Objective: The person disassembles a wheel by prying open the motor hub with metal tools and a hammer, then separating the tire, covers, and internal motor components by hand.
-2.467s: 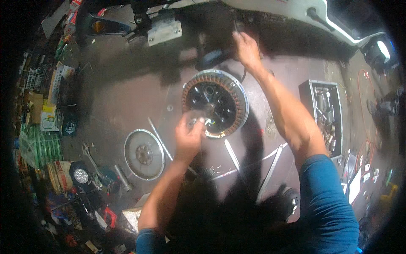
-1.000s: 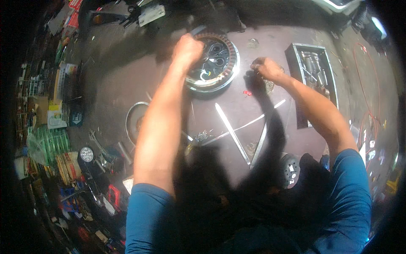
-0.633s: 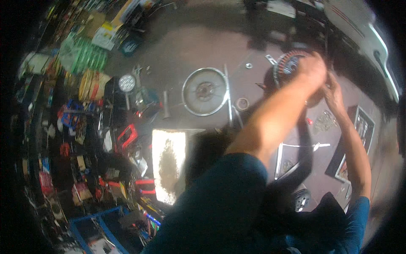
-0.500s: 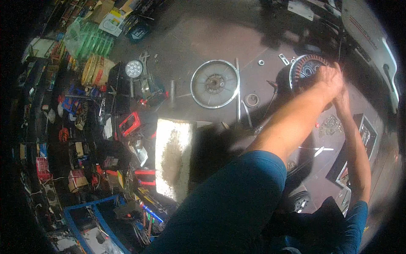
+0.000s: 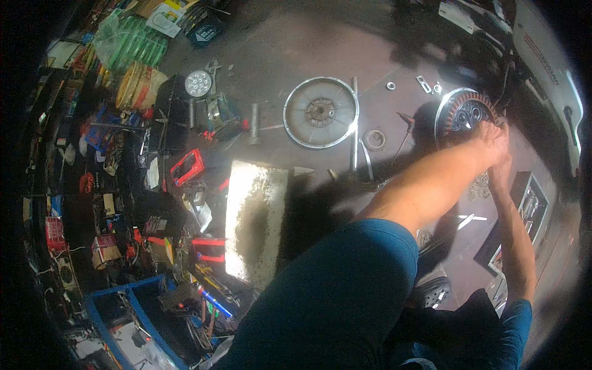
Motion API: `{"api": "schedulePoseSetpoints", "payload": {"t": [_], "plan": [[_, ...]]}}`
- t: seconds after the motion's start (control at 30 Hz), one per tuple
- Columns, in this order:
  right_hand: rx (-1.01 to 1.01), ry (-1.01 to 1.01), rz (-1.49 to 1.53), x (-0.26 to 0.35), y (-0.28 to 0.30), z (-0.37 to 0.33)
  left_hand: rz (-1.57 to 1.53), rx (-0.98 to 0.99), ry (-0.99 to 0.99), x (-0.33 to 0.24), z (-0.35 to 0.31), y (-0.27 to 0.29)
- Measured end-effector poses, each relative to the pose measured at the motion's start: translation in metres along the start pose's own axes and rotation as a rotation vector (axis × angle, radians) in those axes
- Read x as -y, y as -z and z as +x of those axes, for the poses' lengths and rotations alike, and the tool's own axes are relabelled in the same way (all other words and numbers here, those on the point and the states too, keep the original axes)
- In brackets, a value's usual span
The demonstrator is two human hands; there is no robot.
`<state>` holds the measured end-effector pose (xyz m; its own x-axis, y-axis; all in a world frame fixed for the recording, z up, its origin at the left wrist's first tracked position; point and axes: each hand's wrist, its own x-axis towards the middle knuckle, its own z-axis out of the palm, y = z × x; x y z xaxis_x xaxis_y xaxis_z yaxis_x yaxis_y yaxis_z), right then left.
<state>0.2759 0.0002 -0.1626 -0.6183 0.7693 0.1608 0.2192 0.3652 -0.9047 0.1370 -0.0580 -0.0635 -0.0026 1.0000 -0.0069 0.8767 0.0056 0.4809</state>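
Note:
A hub motor (image 5: 465, 117) with a bright metal rim and a ring of copper windings stands at the right, its open face showing. At its lower right edge my left hand (image 5: 490, 143) is closed, its fingers curled; what it holds is hidden. My right hand (image 5: 501, 168) is just below, pressed against the left one and partly behind it, its fingers closed on something I cannot make out. A round metal motor cover (image 5: 308, 129) lies on the floor left of the motor. Beside that cover lies a metal pipe (image 5: 354, 148).
A metal ring (image 5: 374, 140) and a T-handle tool (image 5: 408, 126) lie between cover and motor. A white-smeared block (image 5: 246, 228) sits nearer me. A toolbox (image 5: 531, 203) is beside my right forearm. Tools and parts crowd the left, with a blue frame (image 5: 98, 308) at lower left.
My hands have shifted slightly down, still together at the motor's edge. The view has moved a little, so the floor items appear slightly shifted; more of the motor's windings now show.

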Motion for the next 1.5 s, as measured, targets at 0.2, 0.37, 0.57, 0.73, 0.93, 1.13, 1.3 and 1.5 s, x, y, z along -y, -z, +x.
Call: {"api": "schedulePoseSetpoints", "payload": {"t": [0.2, 0.37, 0.57, 0.73, 0.93, 1.13, 1.3, 1.5], "plan": [[-0.074, -0.302, 0.279, 0.042, -0.032, 0.008, -0.149, 0.267, 0.280, 0.118, -0.099, 0.091], [-0.172, -0.414, 0.321, 0.032, -0.007, 0.020, -0.006, -0.289, 0.996, 0.279, -0.260, 0.108], [-0.126, -0.479, 0.391, 0.045, -0.014, 0.018, 0.093, -0.262, 1.168, 0.358, -0.346, 0.071], [-0.032, -0.738, 0.365, 0.069, -0.027, 0.010, 0.247, -0.052, 0.934, 0.424, -0.371, 0.063], [0.037, -0.704, 0.118, 0.072, -0.042, -0.012, -1.165, -0.352, 0.748, 0.406, -0.369, 0.059], [-0.101, -0.748, 0.352, 0.089, -0.093, -0.017, -0.421, -0.441, 1.129, 0.398, -0.331, 0.081], [-0.512, -0.608, 0.525, 0.078, -0.109, -0.019, -0.357, -0.478, 0.833, 0.367, -0.310, 0.067], [-0.477, -0.315, 0.142, 0.061, -0.088, -0.012, -0.300, -0.241, 0.806, 0.343, -0.291, 0.062]]}}
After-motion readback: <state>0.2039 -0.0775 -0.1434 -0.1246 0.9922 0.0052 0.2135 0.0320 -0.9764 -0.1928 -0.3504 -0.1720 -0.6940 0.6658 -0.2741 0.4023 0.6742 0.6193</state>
